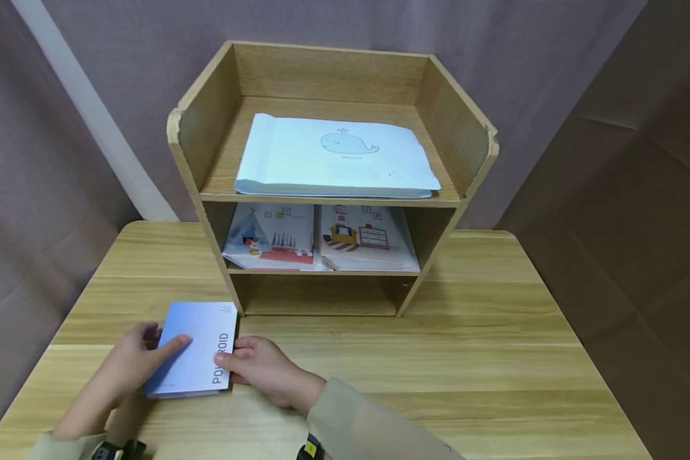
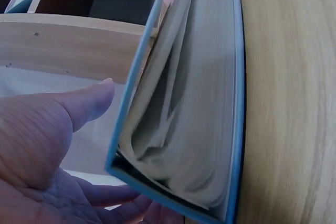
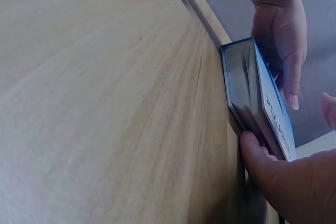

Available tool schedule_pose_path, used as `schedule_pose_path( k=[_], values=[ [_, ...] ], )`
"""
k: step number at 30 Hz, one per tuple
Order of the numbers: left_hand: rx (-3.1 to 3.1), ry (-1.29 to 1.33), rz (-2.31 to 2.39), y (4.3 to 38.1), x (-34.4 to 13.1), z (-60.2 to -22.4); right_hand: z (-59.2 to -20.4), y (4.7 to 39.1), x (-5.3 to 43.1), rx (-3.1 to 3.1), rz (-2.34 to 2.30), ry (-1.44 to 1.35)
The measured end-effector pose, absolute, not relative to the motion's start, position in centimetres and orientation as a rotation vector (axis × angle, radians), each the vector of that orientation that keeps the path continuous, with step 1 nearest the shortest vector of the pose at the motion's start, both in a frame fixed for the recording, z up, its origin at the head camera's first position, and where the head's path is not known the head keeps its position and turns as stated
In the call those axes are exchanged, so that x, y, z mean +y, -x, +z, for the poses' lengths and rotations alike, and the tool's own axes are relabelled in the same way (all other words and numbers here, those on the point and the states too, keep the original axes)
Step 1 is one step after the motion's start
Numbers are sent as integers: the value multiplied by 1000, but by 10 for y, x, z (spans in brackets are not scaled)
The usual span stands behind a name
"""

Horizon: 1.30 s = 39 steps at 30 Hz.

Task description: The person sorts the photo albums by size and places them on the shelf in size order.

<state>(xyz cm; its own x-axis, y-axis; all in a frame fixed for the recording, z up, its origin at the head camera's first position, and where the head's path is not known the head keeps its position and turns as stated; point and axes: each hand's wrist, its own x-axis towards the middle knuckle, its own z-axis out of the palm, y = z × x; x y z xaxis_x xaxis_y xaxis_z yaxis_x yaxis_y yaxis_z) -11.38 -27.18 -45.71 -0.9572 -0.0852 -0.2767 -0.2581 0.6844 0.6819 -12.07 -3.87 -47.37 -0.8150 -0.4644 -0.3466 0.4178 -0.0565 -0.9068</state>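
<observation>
A small photo album (image 1: pixel 192 367) with a blue-to-white cover lies on the table, left of the shelf's foot. Its front cover stands slightly raised, and page edges (image 2: pixel 210 87) show in the left wrist view. At the album's left side is my left hand (image 1: pixel 128 365); its fingers reach the spine, and its thumb (image 2: pixel 92 100) hangs off the cover. My right hand (image 1: pixel 270 374) is at the opposite edge, with fingertips (image 3: pixel 253 145) right at the page side. In both wrist views the right thumb (image 3: pixel 329 109) stands apart from the cover.
Behind the album stands a wooden shelf (image 1: pixel 330 70) on the table (image 1: pixel 437 383). A white booklet with a whale drawing (image 1: pixel 333 169) lies on its top level. Two illustrated booklets (image 1: pixel 276 246) lie on the middle level. Curtains hang behind.
</observation>
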Motion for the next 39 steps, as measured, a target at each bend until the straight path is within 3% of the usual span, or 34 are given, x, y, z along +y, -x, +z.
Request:
schedule_pose_path(
  k=[9, 17, 23, 39],
  values=[
    [2427, 370, 1291, 112, -283, -455, -473, 119, -33, 1735, -1800, 153],
    [2122, 162, 1535, 98, -290, -457, -469, 119, -27, 1769, -1748, 189],
    [2014, 39, 1665, 95, -280, -457, -467, 119, -21, 1805, -1741, 210],
    [2172, 73, 1582, 100, -233, -456, -465, 125, 20, 1859, -1756, 214]
  ],
)
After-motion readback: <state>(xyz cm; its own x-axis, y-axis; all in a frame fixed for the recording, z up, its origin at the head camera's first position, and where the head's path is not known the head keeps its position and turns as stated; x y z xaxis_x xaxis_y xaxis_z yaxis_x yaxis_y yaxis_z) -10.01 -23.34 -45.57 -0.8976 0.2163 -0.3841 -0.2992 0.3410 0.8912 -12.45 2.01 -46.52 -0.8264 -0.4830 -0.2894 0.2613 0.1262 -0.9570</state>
